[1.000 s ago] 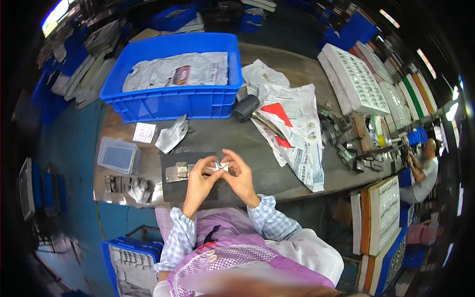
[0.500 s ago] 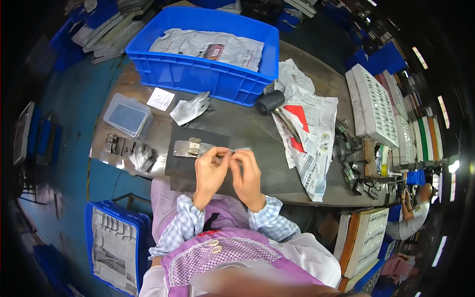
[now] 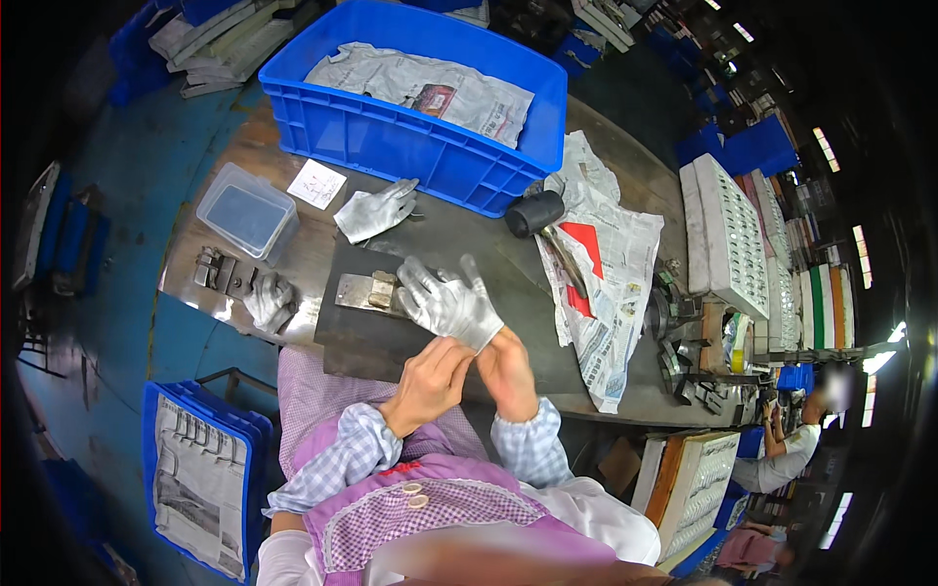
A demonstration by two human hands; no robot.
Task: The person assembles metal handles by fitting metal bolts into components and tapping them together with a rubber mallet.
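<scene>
A table (image 3: 259, 146) carries a blue crate (image 3: 410, 146). Right of the crate lies newspaper (image 3: 620, 313); before it, leftward, a clear box (image 3: 244, 215).

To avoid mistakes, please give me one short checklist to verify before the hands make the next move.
1. Right hand covered: ok, wears a pale glove, fingers spread.
2. Left hand covered: not ok, bare.
3. Left fingers firmly pinching the cuff: cannot tell, contact is partly hidden.
4. Gloved fingers clear of the metal piece: cannot tell, they overlap in view.
5. Another glove at hand: ok, lies before the blue bin.
</scene>
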